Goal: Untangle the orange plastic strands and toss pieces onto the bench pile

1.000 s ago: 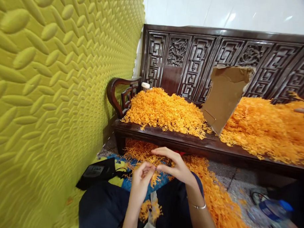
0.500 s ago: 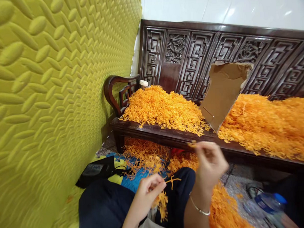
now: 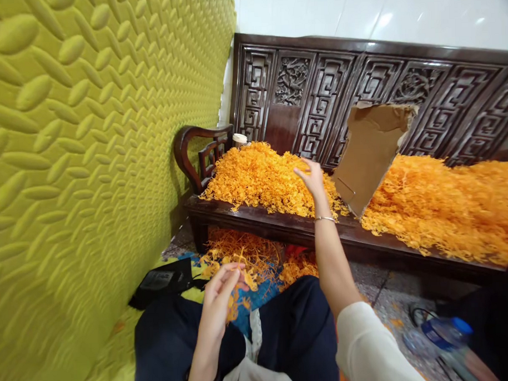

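Note:
My left hand (image 3: 222,294) is above my lap, its thumb and fingers closed on small branching orange plastic pieces (image 3: 251,280). Some of these dangle below the fingers. My right hand (image 3: 312,178), wearing a thin bracelet, reaches out over a heap of small orange plastic pieces (image 3: 257,176) on the dark wooden bench (image 3: 255,215). Its thumb and fingers are apart, and I see nothing held between them. Loose orange branching strands (image 3: 243,243) lie on the floor under the bench's front edge.
A cardboard sheet (image 3: 367,153) stands tilted between that heap and a second orange heap (image 3: 450,211). Yellow textured padding (image 3: 111,162) covers the left side. A black bag-like item (image 3: 161,280) lies on the floor; a blue-capped bottle (image 3: 444,334) is at the lower right.
My right hand has gone from above my lap forward to the left heap, and its pinched fingers have opened. My left hand has moved left and slightly up, still holding orange pieces.

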